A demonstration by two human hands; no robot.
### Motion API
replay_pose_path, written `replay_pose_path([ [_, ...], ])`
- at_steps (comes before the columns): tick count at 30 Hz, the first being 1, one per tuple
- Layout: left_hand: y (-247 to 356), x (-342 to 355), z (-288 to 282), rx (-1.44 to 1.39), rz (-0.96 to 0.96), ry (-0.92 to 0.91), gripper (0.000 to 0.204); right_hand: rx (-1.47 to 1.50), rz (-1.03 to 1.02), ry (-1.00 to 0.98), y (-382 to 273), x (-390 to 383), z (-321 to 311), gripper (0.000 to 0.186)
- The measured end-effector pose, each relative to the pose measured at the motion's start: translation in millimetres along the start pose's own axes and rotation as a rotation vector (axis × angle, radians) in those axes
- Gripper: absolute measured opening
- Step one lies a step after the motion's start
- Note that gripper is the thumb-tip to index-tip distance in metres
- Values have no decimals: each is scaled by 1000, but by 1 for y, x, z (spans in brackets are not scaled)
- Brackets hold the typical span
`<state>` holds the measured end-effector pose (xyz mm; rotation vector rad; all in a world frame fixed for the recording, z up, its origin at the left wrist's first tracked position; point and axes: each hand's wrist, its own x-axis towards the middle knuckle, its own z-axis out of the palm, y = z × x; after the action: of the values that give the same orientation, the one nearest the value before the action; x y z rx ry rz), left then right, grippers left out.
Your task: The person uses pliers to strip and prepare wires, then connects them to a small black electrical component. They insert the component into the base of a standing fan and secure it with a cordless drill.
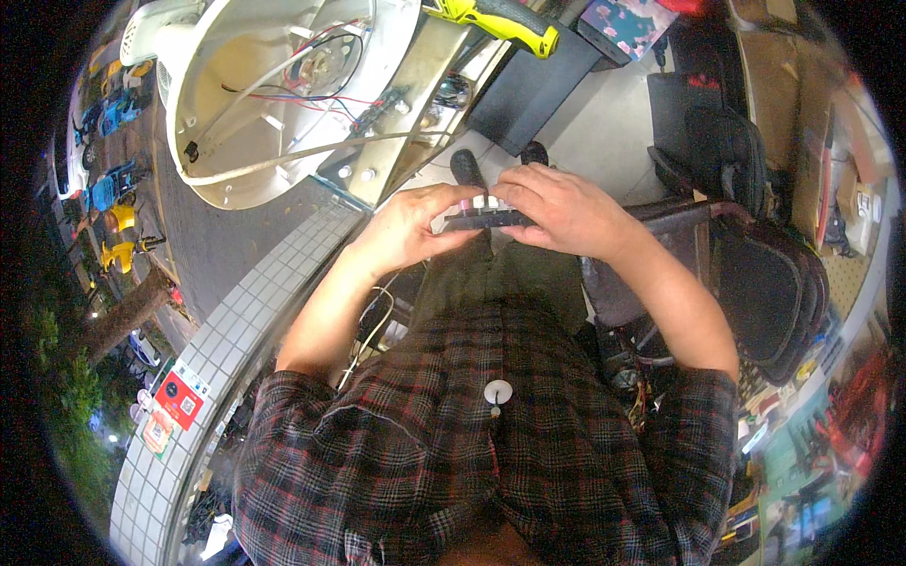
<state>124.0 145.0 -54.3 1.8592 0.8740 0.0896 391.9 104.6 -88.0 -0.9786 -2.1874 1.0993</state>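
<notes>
Both of my hands hold a small dark flat piece (pixel 470 222) in front of my body. White and pinkish bits show along its upper side; its exact kind is too small to make out. My left hand (pixel 406 226) pinches its left end between thumb and fingers. Curled over the right end are the fingers of my right hand (pixel 563 209), with the thumb underneath. Beyond my left hand lies a large white plastic shell (pixel 260 179), its hollow side up, with red, blue and black wires inside.
A yellow-green and black tool (pixel 514 26) lies at the top beside a dark box (pixel 533 90). Ahead on the right stands a dark padded chair (pixel 764 283). A white-tiled ledge (pixel 274 274) runs along my left, with parked scooters (pixel 118 189) beyond it.
</notes>
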Motion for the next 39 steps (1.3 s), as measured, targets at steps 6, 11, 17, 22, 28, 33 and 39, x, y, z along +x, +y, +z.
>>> replay_pose_path([
  [6, -5, 0, -1, -12, 63, -62, 47, 67, 23, -87, 0, 1, 0, 52],
  [11, -10, -1, 0, -22, 64, -137, 47, 89, 20, -151, -1, 1, 3, 48],
  [17, -9, -1, -3, -2, 100, -162, 47, 86, -1, -175, -4, 4, 1, 46],
  [22, -8, 0, -6, 34, 92, -163, 46, 84, 20, -189, -1, 5, 2, 46],
  [28, -7, -2, -6, 37, 105, -164, 46, 92, 15, -190, -4, 5, 2, 45],
  [33, -8, -3, -5, 15, 120, -154, 45, 108, 7, -176, -5, 6, 3, 44],
  [39, -10, -2, -6, 14, 139, -173, 46, 120, -11, -175, -4, 6, 5, 43],
])
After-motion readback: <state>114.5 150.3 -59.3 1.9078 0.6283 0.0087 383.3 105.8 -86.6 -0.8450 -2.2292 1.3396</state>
